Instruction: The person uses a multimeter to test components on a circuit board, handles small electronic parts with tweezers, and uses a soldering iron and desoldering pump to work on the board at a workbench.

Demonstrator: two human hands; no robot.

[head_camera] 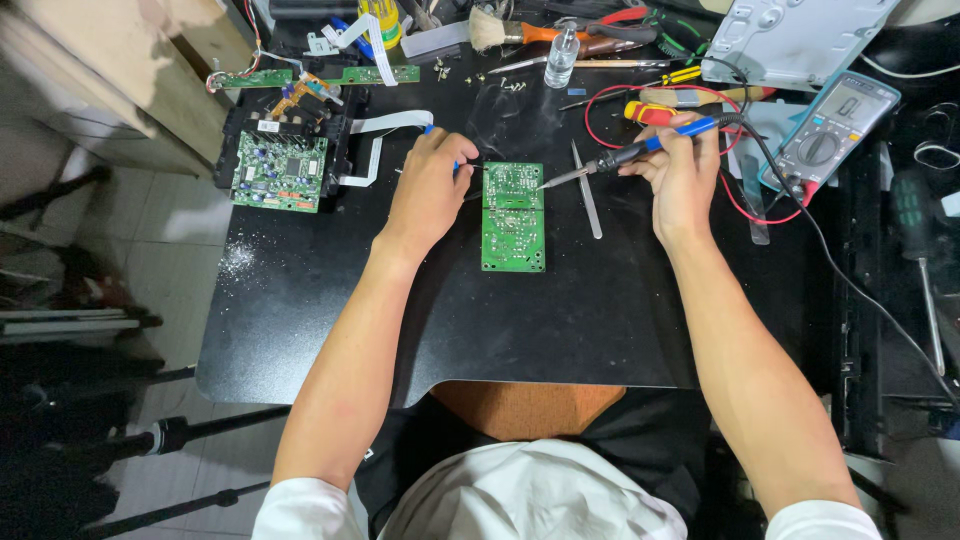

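Your right hand (683, 172) pinches a blue-handled soldering iron (640, 150) in its fingers, tip touching the green circuit board (513, 216) at mid-table. Your left hand (430, 185), just left of the board, pinches a small blue tool. A clear bottle (561, 58) stands far behind, contents unclear

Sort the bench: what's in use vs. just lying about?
In use: soldering iron in right hand; green circuit board under its tip; thin blue tool in left hand.

Lying about: multimeter, tweezers, brush, small clear bottle, second board.
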